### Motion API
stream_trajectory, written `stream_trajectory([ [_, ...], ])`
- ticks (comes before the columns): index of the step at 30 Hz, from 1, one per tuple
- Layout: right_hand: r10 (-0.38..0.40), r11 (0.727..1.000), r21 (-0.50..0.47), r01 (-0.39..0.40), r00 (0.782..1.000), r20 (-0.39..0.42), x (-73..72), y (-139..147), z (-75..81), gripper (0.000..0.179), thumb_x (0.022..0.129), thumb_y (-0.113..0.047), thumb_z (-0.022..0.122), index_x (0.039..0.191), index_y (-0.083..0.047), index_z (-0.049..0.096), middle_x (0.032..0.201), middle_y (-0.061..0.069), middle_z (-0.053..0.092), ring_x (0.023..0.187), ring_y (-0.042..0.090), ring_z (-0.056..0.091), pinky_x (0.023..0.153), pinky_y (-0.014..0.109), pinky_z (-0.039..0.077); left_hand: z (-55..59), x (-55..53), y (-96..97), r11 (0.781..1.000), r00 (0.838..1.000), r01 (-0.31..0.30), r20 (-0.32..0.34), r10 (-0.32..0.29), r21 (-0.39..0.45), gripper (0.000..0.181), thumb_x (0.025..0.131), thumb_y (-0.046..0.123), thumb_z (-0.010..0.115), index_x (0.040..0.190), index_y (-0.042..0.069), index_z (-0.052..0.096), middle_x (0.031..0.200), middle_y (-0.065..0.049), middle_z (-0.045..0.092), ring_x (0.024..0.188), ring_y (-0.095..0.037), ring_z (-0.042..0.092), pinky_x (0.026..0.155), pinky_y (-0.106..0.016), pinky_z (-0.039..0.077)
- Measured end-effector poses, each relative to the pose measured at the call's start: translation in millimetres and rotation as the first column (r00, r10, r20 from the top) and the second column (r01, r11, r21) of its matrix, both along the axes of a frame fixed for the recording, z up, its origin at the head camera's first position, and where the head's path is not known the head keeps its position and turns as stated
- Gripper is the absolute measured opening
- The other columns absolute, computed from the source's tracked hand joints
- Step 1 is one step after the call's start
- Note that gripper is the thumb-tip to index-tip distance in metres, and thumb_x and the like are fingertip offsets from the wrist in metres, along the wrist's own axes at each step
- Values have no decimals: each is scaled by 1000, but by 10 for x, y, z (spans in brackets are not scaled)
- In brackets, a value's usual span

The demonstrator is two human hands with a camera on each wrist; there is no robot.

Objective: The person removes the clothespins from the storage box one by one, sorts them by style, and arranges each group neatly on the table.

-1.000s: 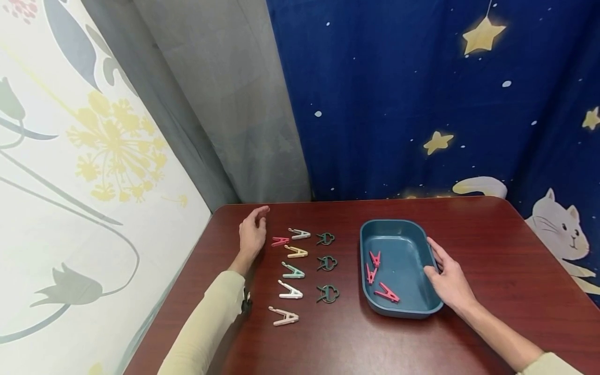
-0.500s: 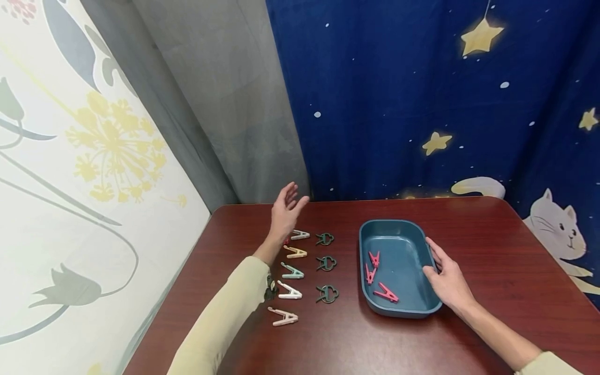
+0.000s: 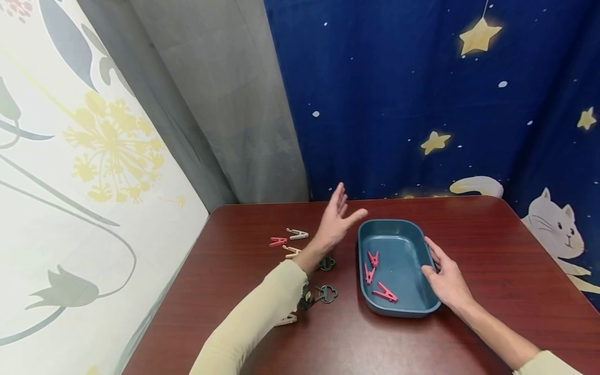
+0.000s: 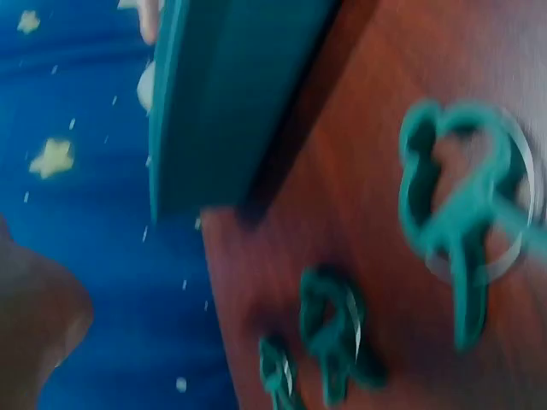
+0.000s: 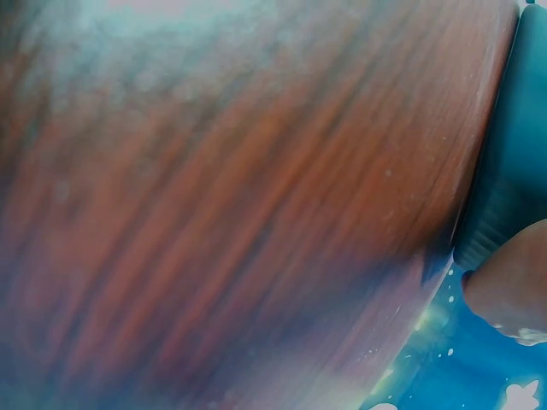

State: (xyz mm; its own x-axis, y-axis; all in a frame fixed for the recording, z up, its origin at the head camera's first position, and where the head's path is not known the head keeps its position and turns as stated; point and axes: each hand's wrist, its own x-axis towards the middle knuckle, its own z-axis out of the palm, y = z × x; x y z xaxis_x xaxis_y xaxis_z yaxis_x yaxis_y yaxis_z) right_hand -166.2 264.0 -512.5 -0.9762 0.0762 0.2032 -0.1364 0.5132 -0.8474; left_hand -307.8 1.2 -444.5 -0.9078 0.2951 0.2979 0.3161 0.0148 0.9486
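Observation:
My left hand [image 3: 334, 221] is in the air just left of the blue plastic bin [image 3: 398, 224], fingers extended and thumb spread, holding nothing. In the left wrist view, three green plant clips [image 4: 466, 222] lie on the table beside the bin's wall [image 4: 231, 102]. With the thumb inside the rim and fingers outside, my right hand [image 3: 447, 278] grips the bin's right side. Inside the bin, toward its left, lie three red clothespins [image 3: 385, 292]. A red clothespin [image 3: 278, 241], a white one [image 3: 297, 234] and a yellow one [image 3: 291, 251] lie left of my left wrist.
The left sleeve [image 3: 258, 307] covers part of the clip rows; one pale clothespin [image 3: 287, 320] peeks out below it. A dark red table [image 3: 515, 260] spreads under everything. Blue and grey curtains [image 3: 375, 104] hang behind its far edge.
My left hand has swept right from beside the red clothespin on the left, across the clips, to the bin's left side, its fingers spreading. The right hand and the bin have stayed put.

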Motion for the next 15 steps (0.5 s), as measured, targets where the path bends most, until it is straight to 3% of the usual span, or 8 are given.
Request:
stream_trajectory([
  [4,-1,1000,1,1,1000,17,8,-4,0,74,100,7,56,167,-3,26,162,31,37,140,53,47,82,-1,35,-116,158,202,991,991,130,41,-130,-7,99,96,8,80,171,19,17,174,-2,26,157,-16,32,120,-28,33],
  [8,0,1000,1,0,999,38,11,-14,8,75,101,5,56,168,-4,25,162,31,37,141,53,47,81,0,36,-245,320,339,968,966,251,80,-248,-32,97,97,7,78,171,19,17,173,-4,29,155,-23,36,117,-27,39],
  [12,0,1000,1,0,999,38,5,-17,15,75,101,5,56,168,-4,25,162,31,37,140,53,47,81,0,36,-320,421,398,928,926,370,101,-364,-50,91,98,2,76,170,15,22,171,-12,34,152,-32,41,108,-25,48],
  [15,2,1000,2,-2,1000,18,2,-5,13,74,100,6,56,167,-2,26,162,32,37,140,54,48,81,-1,35,-325,427,400,884,887,459,107,-450,-87,81,97,-2,75,166,8,33,165,-19,43,147,-29,49,103,-24,51],
])
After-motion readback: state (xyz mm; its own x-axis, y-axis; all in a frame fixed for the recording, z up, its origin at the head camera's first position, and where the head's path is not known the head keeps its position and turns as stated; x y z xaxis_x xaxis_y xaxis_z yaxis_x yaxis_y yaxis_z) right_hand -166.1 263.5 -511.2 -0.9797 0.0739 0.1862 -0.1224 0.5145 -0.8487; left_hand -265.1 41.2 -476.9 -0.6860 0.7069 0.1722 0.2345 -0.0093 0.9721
